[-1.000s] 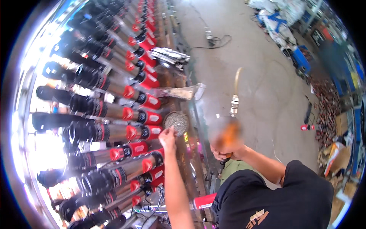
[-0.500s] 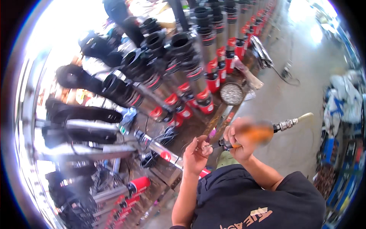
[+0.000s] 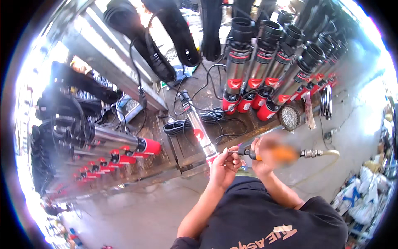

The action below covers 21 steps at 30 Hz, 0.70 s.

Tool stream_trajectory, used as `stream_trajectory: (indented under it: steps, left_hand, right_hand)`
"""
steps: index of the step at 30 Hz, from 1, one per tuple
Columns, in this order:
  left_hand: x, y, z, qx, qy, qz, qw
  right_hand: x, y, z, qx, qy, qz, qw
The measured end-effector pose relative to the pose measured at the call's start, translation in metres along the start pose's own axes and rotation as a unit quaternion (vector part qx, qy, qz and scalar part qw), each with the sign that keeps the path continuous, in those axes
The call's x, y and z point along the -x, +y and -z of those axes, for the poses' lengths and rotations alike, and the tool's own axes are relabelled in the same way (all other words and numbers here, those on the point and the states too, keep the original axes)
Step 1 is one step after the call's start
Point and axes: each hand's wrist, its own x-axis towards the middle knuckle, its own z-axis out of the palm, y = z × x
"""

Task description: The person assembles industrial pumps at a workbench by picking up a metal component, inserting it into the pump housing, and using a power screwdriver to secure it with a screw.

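My right hand [image 3: 262, 157] is wrapped round an orange and black air screwdriver [image 3: 286, 154], held level with its bit pointing left. A metal coupling and pale hose run from its right end. My left hand [image 3: 225, 166] is closed in a pinch at the bit's tip; whatever small thing the fingers hold is hidden. Just beyond the left hand, a silver tubular pump [image 3: 195, 121] with a red label lies on the wooden bench [image 3: 168, 151], its near end by my fingers. A coil of black cable [image 3: 213, 116] rests beside it.
Several similar pumps with red bases [image 3: 244, 106] stand upright at the far right of the bench. A round bowl of small metal parts [image 3: 289, 117] sits near the edge. More pumps [image 3: 124, 141] crowd the left, by a metal post [image 3: 124, 70]. Plastic bags [image 3: 365, 195] lie at right.
The view has swung, so the bench and pumps appear shifted and turned. My left fingers have closed in on the bit's tip; the right hand still grips the screwdriver.
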Motion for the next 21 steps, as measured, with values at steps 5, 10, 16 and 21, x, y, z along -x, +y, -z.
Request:
stream_trajectory:
  steps: [5,10,16,21]
  left_hand:
    - [-0.002,-0.002,0.042,0.02,0.111,0.018,0.993]
    - [-0.029,0.003,0.096,0.048,0.179,0.061,0.981]
    - [-0.068,0.019,0.136,0.126,0.186,0.077,0.971]
    - [-0.068,0.027,0.136,0.163,0.161,0.089,0.969]
  right_hand:
    - [0.022,0.023,0.015,0.104,-0.178,-0.04,0.978]
    - [0.042,0.06,0.038,0.096,-0.239,-0.129,0.958]
    - [0.044,0.109,0.051,0.218,-0.158,-0.174,0.947]
    - [0.034,0.127,0.052,0.194,-0.111,-0.178,0.958]
